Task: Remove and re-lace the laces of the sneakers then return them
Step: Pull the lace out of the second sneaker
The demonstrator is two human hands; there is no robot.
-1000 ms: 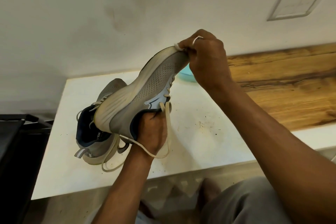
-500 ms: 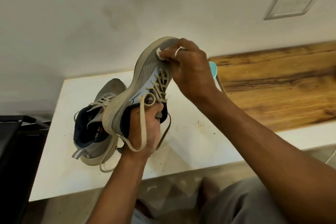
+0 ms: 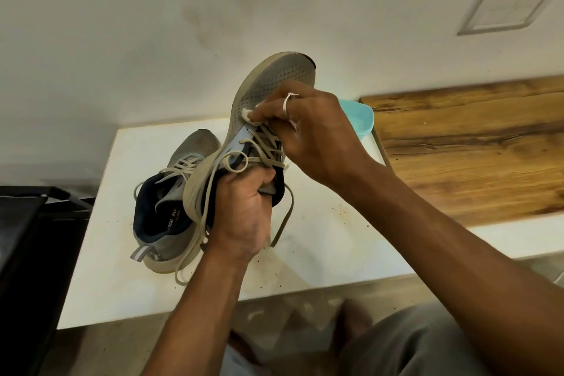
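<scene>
My left hand [image 3: 244,214] grips the collar of the raised sneaker [image 3: 274,82], toe at 12 o'clock, steadying it so my right hand [image 3: 314,134] can pinch its laces [image 3: 270,145]; the other sneaker [image 3: 171,192] sits at 8 o'clock.

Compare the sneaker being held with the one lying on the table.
The held sneaker is raised toe-up; the table sneaker rests on the white table. The left hand grips the held sneaker's heel and the right hand pinches its lace; no hand touches the table sneaker. Both are grey mesh with beige laces threaded.
</scene>
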